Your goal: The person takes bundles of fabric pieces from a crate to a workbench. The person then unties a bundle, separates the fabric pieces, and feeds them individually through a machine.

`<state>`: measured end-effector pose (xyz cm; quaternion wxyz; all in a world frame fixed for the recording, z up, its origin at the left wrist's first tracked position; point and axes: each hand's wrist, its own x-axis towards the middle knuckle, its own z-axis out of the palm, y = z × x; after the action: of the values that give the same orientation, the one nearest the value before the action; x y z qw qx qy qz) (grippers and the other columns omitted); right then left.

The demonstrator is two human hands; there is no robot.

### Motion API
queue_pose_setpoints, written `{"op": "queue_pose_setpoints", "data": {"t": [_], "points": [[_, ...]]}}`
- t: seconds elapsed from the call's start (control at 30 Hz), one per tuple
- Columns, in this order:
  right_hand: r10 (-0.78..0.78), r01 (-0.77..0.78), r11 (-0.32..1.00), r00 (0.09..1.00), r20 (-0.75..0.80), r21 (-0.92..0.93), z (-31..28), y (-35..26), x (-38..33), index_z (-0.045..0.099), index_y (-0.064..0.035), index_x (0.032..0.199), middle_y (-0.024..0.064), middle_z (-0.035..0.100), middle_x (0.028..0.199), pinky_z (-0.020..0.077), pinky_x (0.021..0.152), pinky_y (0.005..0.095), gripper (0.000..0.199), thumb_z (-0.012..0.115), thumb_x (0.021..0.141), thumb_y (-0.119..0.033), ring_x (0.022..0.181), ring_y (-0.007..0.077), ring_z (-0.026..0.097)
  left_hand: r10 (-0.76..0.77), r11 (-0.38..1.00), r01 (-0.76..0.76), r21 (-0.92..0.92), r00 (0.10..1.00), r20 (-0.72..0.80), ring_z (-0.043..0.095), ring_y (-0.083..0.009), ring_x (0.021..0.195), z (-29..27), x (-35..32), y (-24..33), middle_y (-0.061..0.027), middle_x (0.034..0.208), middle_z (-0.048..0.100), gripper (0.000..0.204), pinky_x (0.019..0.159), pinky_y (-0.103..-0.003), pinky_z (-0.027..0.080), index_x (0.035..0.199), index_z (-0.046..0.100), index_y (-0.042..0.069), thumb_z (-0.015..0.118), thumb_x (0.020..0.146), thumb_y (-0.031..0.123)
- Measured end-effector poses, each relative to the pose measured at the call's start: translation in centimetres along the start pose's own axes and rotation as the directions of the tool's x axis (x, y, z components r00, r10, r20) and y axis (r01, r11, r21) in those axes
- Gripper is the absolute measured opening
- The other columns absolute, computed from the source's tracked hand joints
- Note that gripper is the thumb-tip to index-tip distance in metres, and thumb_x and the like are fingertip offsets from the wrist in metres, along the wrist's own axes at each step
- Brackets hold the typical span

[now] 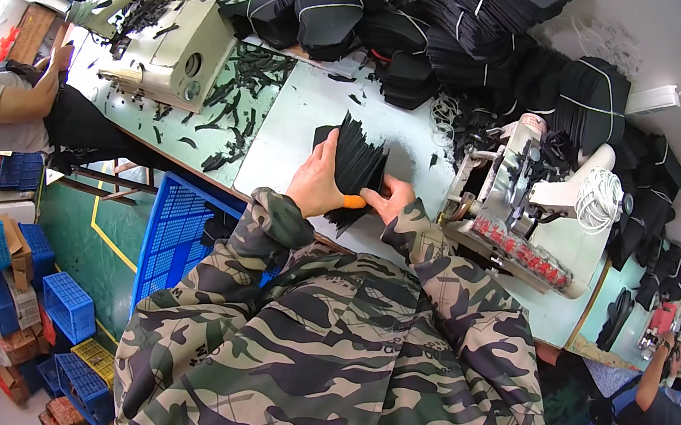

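Observation:
A stack of thin black flat pieces (pixel 359 157) stands on edge over the white tabletop (pixel 292 127), its upper edges fanned slightly apart. My left hand (pixel 317 179) is closed round the stack's left side, with an orange finger cot (pixel 353 202) on its thumb. At the lower right of the stack, my right hand (pixel 393 200) grips its near edge between thumb and fingers. Parts of the fingers behind the stack are hidden. Another dark piece (pixel 323 132) shows just behind my left hand.
Tied black stacks (pixel 329 19) line the wall. A sewing-type machine (pixel 534 201) with white thread stands right; a pale green machine (pixel 165 45) stands left among black scraps (pixel 244 86). A blue crate (pixel 179 225) sits below the table edge. People work at far left (pixel 14 100) and right (pixel 652 409).

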<state>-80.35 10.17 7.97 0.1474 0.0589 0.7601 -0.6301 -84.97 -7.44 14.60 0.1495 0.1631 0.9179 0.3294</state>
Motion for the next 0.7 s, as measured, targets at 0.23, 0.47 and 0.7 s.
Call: {"op": "queue_pose_setpoints", "data": {"t": [0.23, 0.47, 0.7], "points": [[-0.033, -0.048, 0.947, 0.969, -0.245, -0.317, 1.4, -1.6, -0.8, 0.055, 0.0020, 0.106, 0.0250, 0.061, 0.092, 0.0471, 0.075, 0.0403, 0.036, 0.056, 0.077, -0.019, 0.085, 0.0410, 0.058, -0.051, 0.997, 0.044, -0.063, 0.992, -0.114, 0.049, -0.0405, 0.110, 0.5, -0.5, 0.1, -0.0275, 0.121, 0.045, 0.107, 0.092, -0.040, 0.042, 0.136, 0.018, -0.003, 0.082, 0.055, 0.027], [0.150, -0.213, 0.921, 0.967, -0.208, -0.327, -0.4, -5.0, 0.8, 0.056, 0.0011, 0.105, 0.0213, 0.062, 0.092, 0.0454, 0.079, 0.0395, 0.039, 0.058, 0.072, -0.020, 0.089, 0.0349, 0.059, -0.326, 0.746, 0.180, -0.641, 0.938, -0.116, 0.058, -0.0252, 0.096, -6.6, -1.0, -4.9, -0.0166, 0.107, 0.058, 0.075, 0.085, -0.033, 0.047, 0.121, 0.043, -0.005, 0.077, 0.057, 0.013], [-0.249, 0.096, 0.841, 0.942, -0.224, -0.532, -8.4, 1.3, 6.1, 0.045, 0.0029, 0.121, 0.0208, 0.057, 0.107, 0.0431, 0.087, 0.0369, 0.052, 0.061, 0.073, -0.012, 0.097, 0.0309, 0.056, -0.290, 0.869, 0.046, -0.494, 0.854, -0.432, 0.058, -0.0246, 0.094, -13.7, -3.6, -11.4, -0.0187, 0.105, 0.059, 0.082, 0.085, -0.031, 0.046, 0.126, 0.038, -0.007, 0.078, 0.060, 0.018]]}}
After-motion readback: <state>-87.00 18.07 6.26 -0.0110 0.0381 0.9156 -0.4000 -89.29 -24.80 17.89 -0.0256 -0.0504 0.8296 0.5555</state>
